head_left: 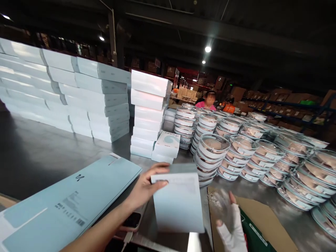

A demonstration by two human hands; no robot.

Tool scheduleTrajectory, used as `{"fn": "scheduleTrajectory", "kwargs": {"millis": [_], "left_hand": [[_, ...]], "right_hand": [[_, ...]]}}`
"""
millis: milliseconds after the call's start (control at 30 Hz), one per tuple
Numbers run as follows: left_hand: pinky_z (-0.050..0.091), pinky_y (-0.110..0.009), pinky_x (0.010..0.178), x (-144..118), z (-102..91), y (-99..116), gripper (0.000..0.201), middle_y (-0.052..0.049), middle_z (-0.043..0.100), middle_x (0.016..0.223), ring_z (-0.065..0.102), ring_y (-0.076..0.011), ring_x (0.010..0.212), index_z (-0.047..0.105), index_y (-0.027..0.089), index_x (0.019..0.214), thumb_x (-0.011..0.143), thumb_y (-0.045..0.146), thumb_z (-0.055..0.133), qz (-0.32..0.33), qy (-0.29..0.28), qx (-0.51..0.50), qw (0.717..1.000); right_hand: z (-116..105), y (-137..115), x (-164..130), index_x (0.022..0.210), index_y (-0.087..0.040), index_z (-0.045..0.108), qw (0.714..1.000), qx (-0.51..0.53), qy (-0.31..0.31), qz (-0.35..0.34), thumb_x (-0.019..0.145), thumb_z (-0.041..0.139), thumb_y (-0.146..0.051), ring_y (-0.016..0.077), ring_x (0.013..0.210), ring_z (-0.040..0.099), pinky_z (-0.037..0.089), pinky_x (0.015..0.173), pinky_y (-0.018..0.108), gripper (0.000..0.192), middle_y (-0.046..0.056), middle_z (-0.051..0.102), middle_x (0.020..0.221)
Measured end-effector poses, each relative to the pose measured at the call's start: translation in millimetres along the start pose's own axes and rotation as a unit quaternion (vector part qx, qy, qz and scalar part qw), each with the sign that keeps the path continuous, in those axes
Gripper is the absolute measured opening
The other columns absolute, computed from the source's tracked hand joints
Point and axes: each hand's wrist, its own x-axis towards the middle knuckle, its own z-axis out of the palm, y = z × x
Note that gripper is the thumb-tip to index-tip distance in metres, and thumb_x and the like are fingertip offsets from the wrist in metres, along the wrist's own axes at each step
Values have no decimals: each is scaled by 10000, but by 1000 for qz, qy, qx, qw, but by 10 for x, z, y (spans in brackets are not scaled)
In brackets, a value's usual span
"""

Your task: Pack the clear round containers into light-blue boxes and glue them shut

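My left hand (149, 182) grips the upper left edge of a light blue carton (178, 203), thumb on its front and fingers over the top. The carton stands upright in front of me, with blurred print near its top. On the right, my right hand (232, 220), in a white glove with bare fingertips, has thumb and fingers around a see-through plastic item (220, 203). Motion smears that item, so its exact kind is unclear. Beside my left forearm lies a pile of flat light blue carton blanks (76, 196).
White-blue boxes (86, 101) form a wall at left, with a taller stack (148, 112) beside them. Stacked round clear-lidded containers (212, 150) fill the right side. A phone (132, 220) with a cable, an open brown carton (262, 217), and a person (208, 101) behind also show.
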Motion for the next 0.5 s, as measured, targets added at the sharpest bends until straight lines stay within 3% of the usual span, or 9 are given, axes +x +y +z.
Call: {"fn": "scheduleTrajectory", "kwargs": {"millis": [100, 167, 233, 300, 367, 500], "left_hand": [[618, -426, 866, -28, 56, -18, 540, -196, 660, 1366, 729, -311, 1123, 537, 189, 1396, 1039, 566, 388, -36, 55, 8, 998], [632, -398, 821, -29, 30, 36, 563, -175, 704, 1314, 757, -292, 1055, 479, 201, 1439, 1022, 572, 408, -42, 50, 35, 997], [612, -407, 901, -7, -139, 119, 616, -169, 659, 1400, 702, -302, 1189, 419, 227, 1478, 973, 569, 498, -37, 53, 90, 994], [527, -449, 1052, 20, -477, 195, 669, -165, 548, 1525, 563, -308, 1372, 362, 244, 1508, 938, 542, 548, -32, 83, 172, 981], [398, -520, 1160, 19, -925, 234, 599, -160, 549, 1509, 479, -341, 1428, 473, 229, 1421, 913, 535, 561, -38, 122, 276, 953], [411, -660, 1058, -154, -1720, 158, 520, -221, 683, 1288, 541, -491, 1299, 656, 169, 1178, 891, 589, 547, -96, 165, 473, 860]], "right_hand": [[164, 51, -140, 1476, -455, 456, 999, 32, 2, 36, 813, 671, -653, 367, 1257, 646, 615, 904, 520, 725, 48, 696, 1342], [287, -3, -100, 1413, -398, 537, 999, 11, -5, 46, 768, 693, -680, 376, 1171, 689, 627, 858, 506, 721, 69, 741, 1246], [392, -118, 96, 1403, -319, 531, 998, -27, 4, 56, 804, 681, -624, 352, 1062, 730, 632, 827, 480, 689, 98, 762, 1176], [480, -267, 451, 1407, -241, 488, 993, -94, 23, 71, 803, 713, -531, 335, 991, 739, 626, 825, 479, 707, 129, 762, 1150], [583, -407, 923, 1390, -190, 472, 979, -188, 32, 69, 753, 777, -430, 345, 1044, 709, 599, 883, 504, 746, 163, 730, 1214], [968, -474, 1883, 1341, -156, 550, 937, -348, -35, -10, 746, 812, -215, 390, 1391, 463, 425, 1117, 549, 653, 197, 575, 1458]]}}
